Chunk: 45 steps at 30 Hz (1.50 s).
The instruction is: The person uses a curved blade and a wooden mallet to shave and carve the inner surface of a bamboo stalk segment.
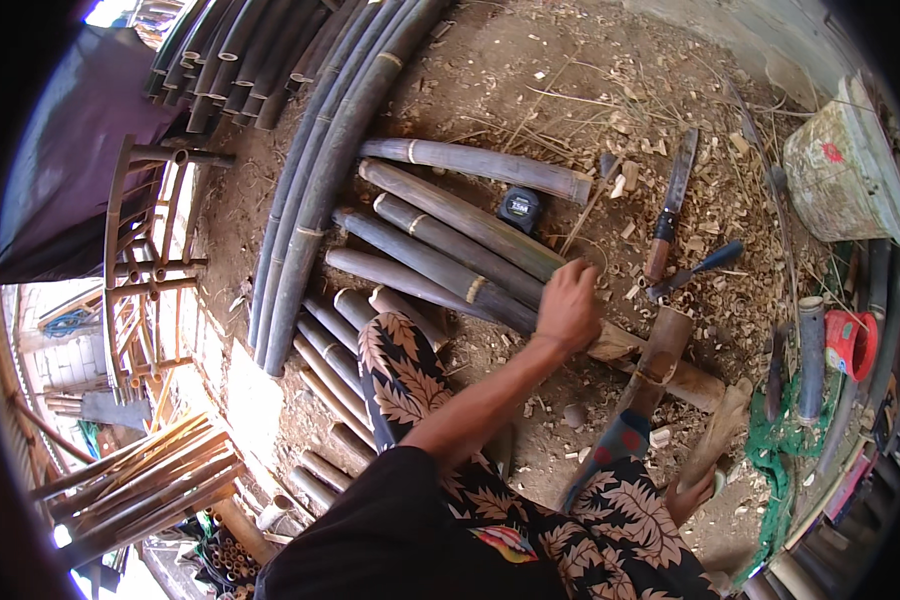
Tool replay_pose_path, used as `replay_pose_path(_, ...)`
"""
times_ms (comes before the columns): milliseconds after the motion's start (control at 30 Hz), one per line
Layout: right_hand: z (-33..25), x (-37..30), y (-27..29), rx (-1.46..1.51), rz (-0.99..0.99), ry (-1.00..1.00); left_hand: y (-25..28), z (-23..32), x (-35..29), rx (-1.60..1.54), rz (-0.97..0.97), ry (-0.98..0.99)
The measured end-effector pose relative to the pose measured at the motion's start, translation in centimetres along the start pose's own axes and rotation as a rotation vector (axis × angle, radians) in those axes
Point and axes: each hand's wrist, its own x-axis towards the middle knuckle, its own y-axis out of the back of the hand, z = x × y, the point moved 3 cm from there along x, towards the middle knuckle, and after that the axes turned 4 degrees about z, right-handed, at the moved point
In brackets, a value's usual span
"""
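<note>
My left hand, fingers curled closed, is over the near ends of several dark bamboo poles; what it grips, if anything, is hidden. My right hand is wrapped round the lower end of a rough wooden club at the lower right. Between the hands, a short bamboo piece rests across a wooden block. A long-bladed knife with a wooden handle lies on the ground beyond, beside a blue-handled tool.
A black tape measure lies among the poles. Wood chips cover the ground at right, near a dirty white bucket, a red container and green netting. Long bamboo poles and a bamboo frame are at left.
</note>
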Motion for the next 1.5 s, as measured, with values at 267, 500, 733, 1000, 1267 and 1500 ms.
replay_pose_path(267, -10.0, 2.6, 3.2, 0.393, 0.019, 0.223, 6.7, -10.7, -2.6, 0.629, -0.535, -0.385)
replay_pose_path(500, -26.0, 3.5, 0.6, 1.421, -1.610, -0.346, 8.6, -1.4, -8.4, 0.064, -0.518, -0.695)
replay_pose_path(733, -30.5, -1.1, 2.7, 0.686, -1.631, 0.433, 17.9, -12.5, -5.9, -0.042, 0.439, 0.758)
replay_pose_path(1000, -28.4, 1.6, 5.0, 0.632, -1.041, 0.555, 18.5, 0.0, 7.2, -1.466, 0.014, 0.446)
replay_pose_path(1267, -22.1, 12.0, 7.3, 0.578, -0.809, 0.470, 16.0, 27.7, 6.3, -1.282, -0.283, -0.459)
replay_pose_path(1500, -20.4, 14.6, 0.9, 0.982, -0.980, 0.405, 13.0, 28.7, 3.1, -1.037, -0.334, -0.599)
